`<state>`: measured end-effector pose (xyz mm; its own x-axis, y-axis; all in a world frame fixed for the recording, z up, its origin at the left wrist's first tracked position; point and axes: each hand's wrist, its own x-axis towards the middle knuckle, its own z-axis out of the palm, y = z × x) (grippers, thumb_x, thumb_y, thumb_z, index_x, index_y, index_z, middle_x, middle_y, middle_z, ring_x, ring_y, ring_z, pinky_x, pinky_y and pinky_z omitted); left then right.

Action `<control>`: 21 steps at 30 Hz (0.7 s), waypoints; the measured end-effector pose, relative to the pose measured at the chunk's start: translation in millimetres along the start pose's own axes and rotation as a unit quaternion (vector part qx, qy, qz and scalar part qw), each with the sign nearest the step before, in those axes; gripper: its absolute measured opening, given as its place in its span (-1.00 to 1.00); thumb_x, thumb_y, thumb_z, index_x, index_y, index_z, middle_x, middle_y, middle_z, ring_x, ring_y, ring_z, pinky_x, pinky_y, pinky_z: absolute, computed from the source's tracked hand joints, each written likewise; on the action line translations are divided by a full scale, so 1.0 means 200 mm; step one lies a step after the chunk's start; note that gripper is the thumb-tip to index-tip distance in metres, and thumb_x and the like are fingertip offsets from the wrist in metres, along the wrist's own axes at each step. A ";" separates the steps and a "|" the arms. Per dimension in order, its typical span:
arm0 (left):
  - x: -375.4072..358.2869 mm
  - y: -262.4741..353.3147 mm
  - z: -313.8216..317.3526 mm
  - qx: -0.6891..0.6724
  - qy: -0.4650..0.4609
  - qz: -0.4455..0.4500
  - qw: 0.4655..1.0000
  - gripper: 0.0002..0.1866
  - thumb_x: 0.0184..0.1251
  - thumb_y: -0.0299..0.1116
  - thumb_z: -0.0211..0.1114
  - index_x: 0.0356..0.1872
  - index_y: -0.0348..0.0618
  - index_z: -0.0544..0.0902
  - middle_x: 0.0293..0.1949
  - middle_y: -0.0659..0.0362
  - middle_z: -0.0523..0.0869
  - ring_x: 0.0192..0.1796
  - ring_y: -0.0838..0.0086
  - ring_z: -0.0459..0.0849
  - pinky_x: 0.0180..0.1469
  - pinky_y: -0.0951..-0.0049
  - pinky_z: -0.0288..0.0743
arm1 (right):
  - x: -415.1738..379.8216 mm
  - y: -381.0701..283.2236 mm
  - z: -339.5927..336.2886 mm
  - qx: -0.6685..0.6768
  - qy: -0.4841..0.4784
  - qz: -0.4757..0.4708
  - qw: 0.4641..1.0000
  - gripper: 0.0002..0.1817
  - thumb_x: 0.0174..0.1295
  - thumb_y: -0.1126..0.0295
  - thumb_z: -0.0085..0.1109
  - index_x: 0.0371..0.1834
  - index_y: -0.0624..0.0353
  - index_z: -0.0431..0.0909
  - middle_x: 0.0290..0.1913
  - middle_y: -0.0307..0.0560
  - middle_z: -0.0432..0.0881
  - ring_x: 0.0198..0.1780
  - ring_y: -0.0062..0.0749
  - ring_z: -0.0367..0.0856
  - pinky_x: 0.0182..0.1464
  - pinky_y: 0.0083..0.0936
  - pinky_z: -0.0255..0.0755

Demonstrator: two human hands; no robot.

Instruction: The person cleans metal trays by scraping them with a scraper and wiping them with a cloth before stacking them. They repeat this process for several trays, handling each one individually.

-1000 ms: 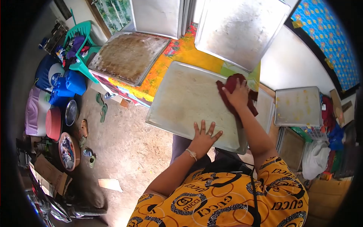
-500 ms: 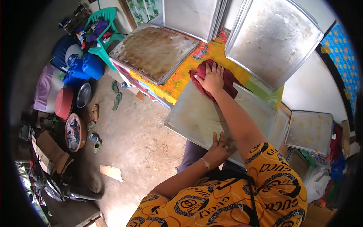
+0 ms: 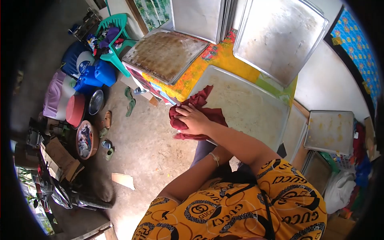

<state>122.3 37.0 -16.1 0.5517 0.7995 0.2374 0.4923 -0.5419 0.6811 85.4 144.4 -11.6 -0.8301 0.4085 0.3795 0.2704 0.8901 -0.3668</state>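
Observation:
My right hand holds a dark red cloth at the left edge of a grey metal tray. Its fingers curl over the bunched cloth, and part of the cloth hangs past the tray's edge. This tray lies at the near side of a table with a flowered yellow cover. Of my left arm, the forearm and a braceleted wrist show; the left hand is hidden behind my right forearm, near the tray's front edge.
A brown-stained tray lies on the table's left part. Upright trays and a leaning tray stand behind. At right, another tray rests on a crate. A green chair, basins and slippers are at left.
My right hand has moved the cloth from the tray's far part toward me and left, to its edge. My left hand has gone out of sight behind my right forearm.

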 end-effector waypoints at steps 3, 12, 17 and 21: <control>-0.01 -0.03 0.03 -0.058 -0.003 -0.017 0.998 -0.62 0.32 -0.36 0.03 0.13 -0.23 0.48 0.21 -0.05 0.47 0.32 0.08 0.33 0.36 0.13 0.12 | -0.02 0.01 -0.05 0.009 -0.050 -0.025 0.998 -0.42 -0.07 0.01 0.31 -0.01 0.14 0.62 0.31 0.03 0.34 0.32 -0.05 0.27 0.39 -0.06 0.05; 0.01 0.06 0.06 0.176 -0.135 -0.032 0.974 -0.30 0.11 -0.53 0.07 0.36 0.19 0.28 0.23 -0.12 0.42 0.31 0.02 0.34 0.22 0.02 0.28 | -0.62 0.26 -0.42 0.078 -0.019 0.070 0.994 -0.56 -0.10 0.13 0.35 -0.22 0.23 0.66 0.14 0.01 0.51 0.18 -0.07 0.41 0.24 -0.28 0.28; -0.01 0.14 0.04 0.315 -0.133 -0.065 0.938 -0.27 0.19 -0.51 0.06 0.40 0.39 0.19 0.36 0.04 0.29 0.44 0.03 0.14 0.29 -0.36 -0.01 | -1.09 0.34 -0.69 0.018 0.056 0.156 0.986 -0.57 -0.10 0.19 0.34 -0.20 0.26 0.64 0.13 0.05 0.51 0.17 -0.05 0.42 0.25 -0.28 0.27; -0.01 0.11 0.07 0.349 -0.113 -0.049 0.929 -0.28 0.23 -0.53 0.02 0.40 0.44 0.17 0.47 0.20 0.11 0.47 -0.03 0.05 0.28 -0.49 -0.18 | -1.48 0.24 -0.85 -0.055 0.043 0.278 0.958 -0.54 -0.14 0.20 0.33 -0.16 0.25 0.64 0.17 0.01 0.46 0.16 -0.02 0.40 0.26 -0.27 0.25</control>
<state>140.5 19.2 -10.8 0.5696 0.8219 -0.0064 0.8207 -0.5683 0.0585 426.2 100.3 2.8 -0.5004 0.8370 0.2214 0.7130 0.5435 -0.4430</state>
